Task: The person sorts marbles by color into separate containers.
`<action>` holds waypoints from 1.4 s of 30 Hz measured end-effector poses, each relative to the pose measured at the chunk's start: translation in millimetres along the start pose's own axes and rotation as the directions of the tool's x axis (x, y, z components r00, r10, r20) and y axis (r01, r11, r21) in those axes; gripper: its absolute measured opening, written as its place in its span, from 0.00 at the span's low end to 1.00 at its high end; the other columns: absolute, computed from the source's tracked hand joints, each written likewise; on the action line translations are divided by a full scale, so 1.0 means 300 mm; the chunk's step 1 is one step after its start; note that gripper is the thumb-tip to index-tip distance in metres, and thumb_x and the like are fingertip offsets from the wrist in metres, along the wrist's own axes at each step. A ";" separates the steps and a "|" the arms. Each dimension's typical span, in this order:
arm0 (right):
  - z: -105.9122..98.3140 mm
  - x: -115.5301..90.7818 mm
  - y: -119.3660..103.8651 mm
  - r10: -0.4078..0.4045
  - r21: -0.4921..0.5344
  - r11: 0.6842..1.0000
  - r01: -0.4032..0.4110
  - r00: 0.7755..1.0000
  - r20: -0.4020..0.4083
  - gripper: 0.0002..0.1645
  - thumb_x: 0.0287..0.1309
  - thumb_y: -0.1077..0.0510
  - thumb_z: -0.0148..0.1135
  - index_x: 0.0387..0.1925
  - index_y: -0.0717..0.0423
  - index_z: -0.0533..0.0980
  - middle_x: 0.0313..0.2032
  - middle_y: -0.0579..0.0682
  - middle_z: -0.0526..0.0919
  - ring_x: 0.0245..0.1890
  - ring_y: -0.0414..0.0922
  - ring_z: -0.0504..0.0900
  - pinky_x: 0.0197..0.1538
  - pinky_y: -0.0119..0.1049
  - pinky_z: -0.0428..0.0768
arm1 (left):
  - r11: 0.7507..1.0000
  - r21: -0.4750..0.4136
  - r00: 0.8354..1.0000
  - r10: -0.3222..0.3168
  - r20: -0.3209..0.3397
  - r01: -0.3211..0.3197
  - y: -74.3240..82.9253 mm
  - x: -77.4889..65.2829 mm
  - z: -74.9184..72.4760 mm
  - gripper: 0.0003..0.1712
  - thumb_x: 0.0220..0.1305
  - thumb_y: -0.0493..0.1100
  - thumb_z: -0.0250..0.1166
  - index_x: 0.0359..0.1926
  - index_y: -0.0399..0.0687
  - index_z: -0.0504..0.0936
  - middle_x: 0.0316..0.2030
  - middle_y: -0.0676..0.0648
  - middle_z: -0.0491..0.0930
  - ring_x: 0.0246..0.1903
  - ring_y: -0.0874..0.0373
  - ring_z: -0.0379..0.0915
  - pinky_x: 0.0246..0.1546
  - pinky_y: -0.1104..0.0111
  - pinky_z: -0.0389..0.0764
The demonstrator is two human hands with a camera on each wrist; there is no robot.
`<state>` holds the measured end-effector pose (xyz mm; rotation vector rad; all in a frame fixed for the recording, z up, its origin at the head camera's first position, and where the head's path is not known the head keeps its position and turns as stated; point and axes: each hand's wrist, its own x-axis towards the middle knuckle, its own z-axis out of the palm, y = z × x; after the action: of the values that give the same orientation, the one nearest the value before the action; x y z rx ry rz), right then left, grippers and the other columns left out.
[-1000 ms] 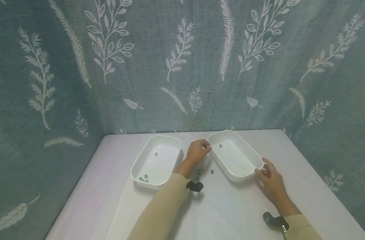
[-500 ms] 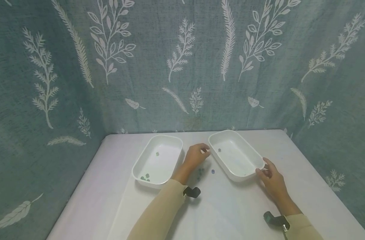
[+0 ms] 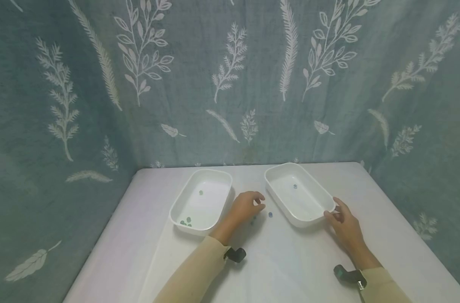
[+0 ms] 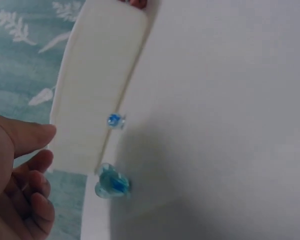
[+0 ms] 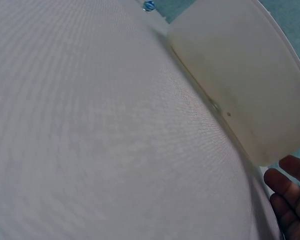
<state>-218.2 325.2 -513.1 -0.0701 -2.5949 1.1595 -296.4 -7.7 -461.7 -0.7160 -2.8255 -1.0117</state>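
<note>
My right hand [image 3: 345,225] pinches the near right corner of the right white tray [image 3: 306,219] at its rim. A single blue glass marble [image 3: 295,186] lies inside that tray. Left of it, my left hand [image 3: 247,206] hovers over the table with fingers loosely bent and nothing visible between them. Just beyond its fingertips, a blue marble [image 3: 270,214] sits on the tabletop, and it shows as a clear-and-blue marble [image 4: 114,120] in the left wrist view. A cluster of greenish-blue marbles [image 4: 111,181] lies nearer the hand; in the head view the hand partly covers it.
A second white tray [image 3: 199,231] stands to the left, with several green marbles [image 3: 189,219] mostly at its near end. The left forearm passes close by its right side. Patterned teal fabric [image 3: 230,139] hangs behind the white table [image 3: 283,269] and along both sides.
My left hand has drawn back from the right tray's left rim, toward me and slightly left. The marble in that tray has rolled to the right. My right hand keeps its hold.
</note>
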 end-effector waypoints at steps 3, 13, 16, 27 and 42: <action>0.001 0.002 0.004 0.003 0.002 1.000 -0.003 1.000 0.005 0.43 0.68 0.39 0.53 0.74 0.54 0.53 0.60 0.69 0.70 0.54 0.67 0.75 0.49 0.64 0.76 | 1.000 0.016 0.999 0.022 0.033 -0.022 -0.003 -0.034 -0.003 0.11 0.61 0.46 0.68 0.44 0.51 0.85 0.34 0.56 0.82 0.32 0.63 0.74 0.34 0.69 0.76; -0.010 0.005 -0.005 -0.001 0.006 1.000 0.001 1.000 0.014 0.42 0.69 0.41 0.53 0.74 0.57 0.53 0.58 0.71 0.71 0.53 0.68 0.75 0.48 0.64 0.77 | 0.996 0.057 0.995 0.061 0.076 -0.065 -0.006 -0.114 -0.019 0.09 0.62 0.44 0.68 0.42 0.51 0.85 0.35 0.56 0.82 0.36 0.62 0.76 0.39 0.70 0.77; -0.011 0.007 -0.006 0.001 0.003 1.000 -0.001 1.000 0.012 0.42 0.69 0.41 0.53 0.74 0.57 0.53 0.58 0.71 0.71 0.53 0.68 0.75 0.48 0.64 0.77 | 0.995 0.086 0.993 0.046 0.107 -0.056 -0.003 -0.124 -0.021 0.10 0.62 0.44 0.67 0.44 0.50 0.86 0.37 0.56 0.82 0.38 0.62 0.76 0.41 0.70 0.78; -0.006 0.007 -0.009 0.015 0.003 1.000 -0.015 1.000 0.005 0.42 0.69 0.40 0.53 0.74 0.56 0.53 0.59 0.70 0.71 0.53 0.67 0.75 0.49 0.65 0.75 | 0.991 0.131 0.994 -0.018 0.111 0.004 -0.015 -0.156 -0.004 0.08 0.62 0.43 0.66 0.42 0.51 0.86 0.38 0.54 0.83 0.43 0.58 0.78 0.47 0.66 0.78; -0.010 0.002 -0.011 0.027 -0.002 1.000 -0.027 1.000 0.011 0.43 0.68 0.39 0.52 0.74 0.55 0.53 0.60 0.70 0.70 0.56 0.68 0.73 0.51 0.67 0.73 | 0.982 0.190 0.985 -0.043 0.166 0.011 -0.040 -0.150 0.016 0.11 0.61 0.45 0.66 0.44 0.53 0.86 0.40 0.52 0.85 0.42 0.57 0.80 0.46 0.65 0.79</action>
<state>-217.8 325.1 -508.7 -0.0999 -2.6126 1.1696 -261.2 -31.2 -481.7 -0.7785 -3.0297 -0.7027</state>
